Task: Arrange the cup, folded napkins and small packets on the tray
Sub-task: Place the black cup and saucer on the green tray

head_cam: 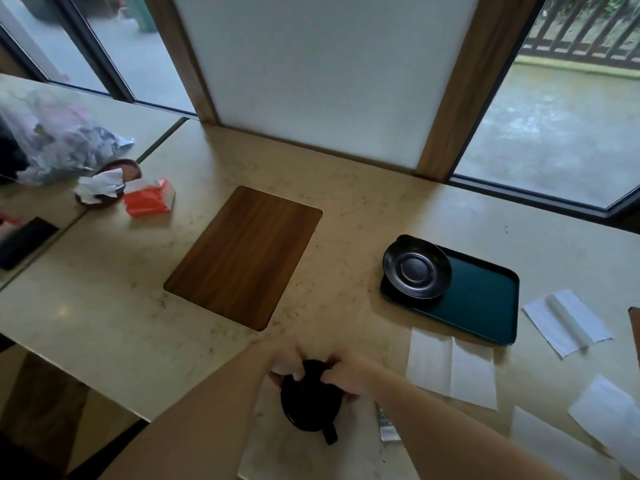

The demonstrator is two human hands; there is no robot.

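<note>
A black cup (308,403) with its handle toward me sits near the front edge of the beige table. My left hand (284,363) and my right hand (348,377) both grip its far rim. A dark green tray (481,303) lies to the right, with a black saucer (415,270) on its left corner. Folded white napkins (450,368) lie just in front of the tray, another napkin (568,322) to its right, and more (602,407) at the lower right. A small packet (388,426) shows beside my right forearm.
A wooden placemat (242,256) lies in the table's middle. At the far left stand an orange tissue pack (149,199), a brown dish with crumpled paper (104,187), a plastic bag (55,143) and a black phone (24,240). Windows and a wall panel back the table.
</note>
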